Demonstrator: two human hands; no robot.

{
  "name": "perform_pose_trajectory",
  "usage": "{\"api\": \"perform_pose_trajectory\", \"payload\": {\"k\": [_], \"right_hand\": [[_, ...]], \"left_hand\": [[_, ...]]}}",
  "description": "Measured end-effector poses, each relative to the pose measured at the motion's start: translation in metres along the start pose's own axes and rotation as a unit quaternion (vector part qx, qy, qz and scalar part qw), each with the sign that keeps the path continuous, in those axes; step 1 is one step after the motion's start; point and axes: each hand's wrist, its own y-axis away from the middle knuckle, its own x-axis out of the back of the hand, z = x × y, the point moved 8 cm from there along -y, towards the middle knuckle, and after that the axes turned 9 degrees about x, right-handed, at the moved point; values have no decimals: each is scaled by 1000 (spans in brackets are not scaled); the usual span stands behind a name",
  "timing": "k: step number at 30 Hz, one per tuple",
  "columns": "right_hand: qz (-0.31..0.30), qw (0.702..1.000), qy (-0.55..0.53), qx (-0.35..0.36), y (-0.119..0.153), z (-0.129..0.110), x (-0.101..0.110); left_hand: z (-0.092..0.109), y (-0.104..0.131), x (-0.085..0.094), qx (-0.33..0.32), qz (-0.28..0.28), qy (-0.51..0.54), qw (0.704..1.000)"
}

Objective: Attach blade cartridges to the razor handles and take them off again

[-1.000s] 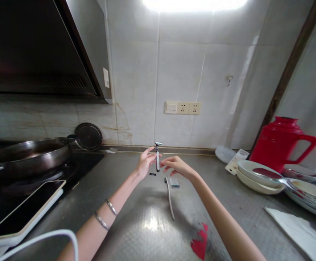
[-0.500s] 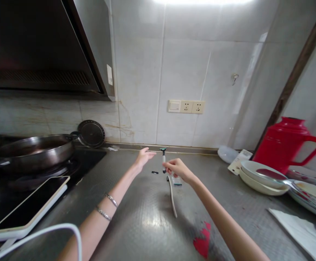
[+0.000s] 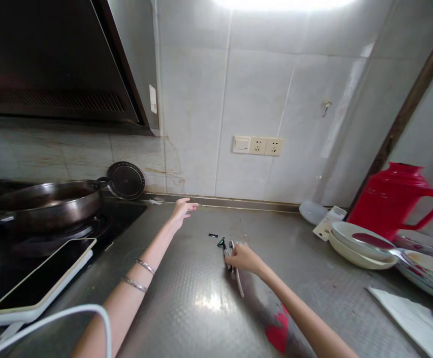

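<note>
The razor (image 3: 224,249), seemingly assembled, is lying low over the tabletop (image 3: 182,308) beside a pale curved stick (image 3: 239,286); the right hand (image 3: 241,257) is pinching its handle, so release is apparently pending. The left hand (image 3: 182,211) is hovering, fingers parted, seemingly holding nothing.

- Facing a wall of large pale grey tiles (image 3: 197,114), showing thin joints and brownish streaks (image 3: 169,164) low toward the left.
- Receiving bright white light from a strip lamp (image 3: 287,4) at the top, only partly in view.
- Jutting out at upper left as a dark range hood (image 3: 52,59), bearing a slotted vent (image 3: 89,102) and a white label (image 3: 152,98).
- Carrying a cream light switch (image 3: 241,144) and two sockets (image 3: 266,146) mid-wall, plus a small hook (image 3: 326,106) farther right.
- Slanting at right as a dark brown post (image 3: 410,101), bordering a grey side wall (image 3: 432,119).
- Spreading below as a textured metal countertop (image 3: 179,318), glinting, meeting a black cooktop (image 3: 125,214) at left.
</note>
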Motion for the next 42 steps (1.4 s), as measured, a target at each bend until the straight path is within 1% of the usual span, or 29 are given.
{"api": "perform_pose_trajectory", "payload": {"k": [3,6,10,15,18,20,22,23,24,27,30,31,33,35,38,42], "right_hand": [[-11,999,33,5,-1,-2,-5],[-26,999,42,14,-1,-3,-11],[-37,997,70,5,0,-4,-14],[-21,995,96,6,4,-9,-10],[-11,996,89,6,6,-11,-5],[2,997,81,2,8,-10,2],[26,996,83,-9,9,-5,15],[44,995,88,-19,10,0,23],[65,993,93,-31,11,6,32],[124,985,96,-66,16,30,57],[154,981,75,-93,20,57,71],[159,980,67,-102,20,65,73],[165,978,56,-115,21,79,75],[172,977,52,-118,20,86,74],[182,975,51,-112,19,89,72],[191,974,54,-105,19,87,71]], "left_hand": [[-3,2,-7,10,-17,-30,999],[-5,4,-12,14,-38,-54,998],[-8,5,-17,14,-54,-81,995],[-15,3,-22,18,-52,-122,991],[-23,-4,-25,21,-51,-154,986],[-28,-11,-27,13,-45,-188,981],[-32,-17,-31,-28,-39,-258,965],[-33,-19,-36,-64,-40,-306,949],[-34,-19,-41,-103,-38,-358,927],[-47,-19,-49,-147,-30,-406,901],[-60,-14,-58,-182,-40,-438,879],[-63,-11,-61,-199,-43,-459,865],[-69,-8,-66,-234,-43,-513,825],[-74,-6,-69,-259,-43,-554,790],[-79,-6,-72,-275,-51,-572,771],[-79,-2,-75,-292,-59,-566,769]]}}
